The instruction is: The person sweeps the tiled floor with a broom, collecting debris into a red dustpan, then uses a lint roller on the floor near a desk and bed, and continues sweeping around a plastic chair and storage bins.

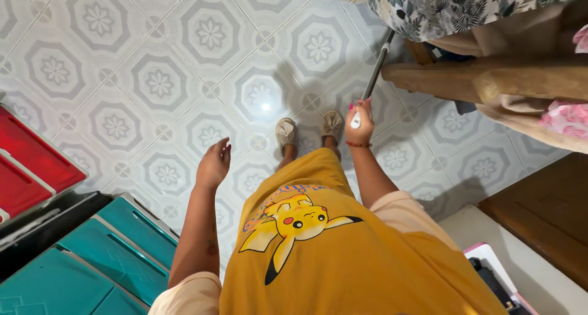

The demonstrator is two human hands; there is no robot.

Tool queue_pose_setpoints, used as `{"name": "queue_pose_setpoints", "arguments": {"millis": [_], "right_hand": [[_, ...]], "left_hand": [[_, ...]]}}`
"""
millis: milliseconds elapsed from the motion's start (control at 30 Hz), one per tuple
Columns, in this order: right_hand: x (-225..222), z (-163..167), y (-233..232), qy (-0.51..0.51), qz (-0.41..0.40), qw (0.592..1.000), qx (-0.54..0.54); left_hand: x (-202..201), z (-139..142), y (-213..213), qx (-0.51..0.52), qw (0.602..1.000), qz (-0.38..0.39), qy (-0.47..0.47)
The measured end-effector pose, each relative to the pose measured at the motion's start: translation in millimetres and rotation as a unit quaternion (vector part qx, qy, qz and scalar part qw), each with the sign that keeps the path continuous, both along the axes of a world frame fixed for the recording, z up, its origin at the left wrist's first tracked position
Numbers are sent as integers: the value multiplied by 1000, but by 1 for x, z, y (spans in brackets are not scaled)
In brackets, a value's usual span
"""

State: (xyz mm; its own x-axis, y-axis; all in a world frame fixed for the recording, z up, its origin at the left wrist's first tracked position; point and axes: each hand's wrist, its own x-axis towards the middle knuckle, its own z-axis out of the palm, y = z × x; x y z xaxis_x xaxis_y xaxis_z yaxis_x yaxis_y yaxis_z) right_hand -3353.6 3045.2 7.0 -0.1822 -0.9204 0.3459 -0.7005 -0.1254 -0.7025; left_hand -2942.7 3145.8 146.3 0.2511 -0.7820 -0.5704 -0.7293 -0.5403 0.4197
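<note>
My right hand [359, 124] is closed around the white top end of a long thin handle [375, 70], which slants away to the upper right and disappears under a floral patterned cloth [441, 5]. What is at its far end is hidden. My left hand [214, 165] hangs free over the patterned floor tiles [153, 82], fingers loosely apart and holding nothing. Below the hands I see my yellow shirt with a cartoon print [318, 241] and my feet in beige slippers [309, 130].
Teal plastic crates [92, 260] and red ones [27, 162] stand at the left. A wooden furniture frame [490, 79] draped with beige and pink cloth fills the upper right. A dark wooden surface [545, 217] and a white-edged box [496, 272] sit at the lower right.
</note>
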Motion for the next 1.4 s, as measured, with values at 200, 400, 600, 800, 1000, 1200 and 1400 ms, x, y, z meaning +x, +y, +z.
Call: {"name": "queue_pose_setpoints", "arguments": {"millis": [200,400,600,800,1000,1200,1400], "right_hand": [[39,43,109,-103,-40,991,73],[18,-15,17,13,-20,999,33],[31,-60,-17,60,82,994,41],[53,-8,94,-21,13,997,75],[27,11,47,-17,52,994,96],[39,44,38,-87,-7,988,127],[72,102,159,-79,136,982,109]], "left_hand": [[12,-18,17,19,996,-82,-16],[5,-17,-6,24,996,-85,-5],[-16,-17,-9,-4,992,-127,8],[-5,-12,13,23,992,-120,6],[4,-6,13,10,995,-101,17],[10,1,16,-7,998,-58,25],[30,7,40,57,998,-31,7]]}}
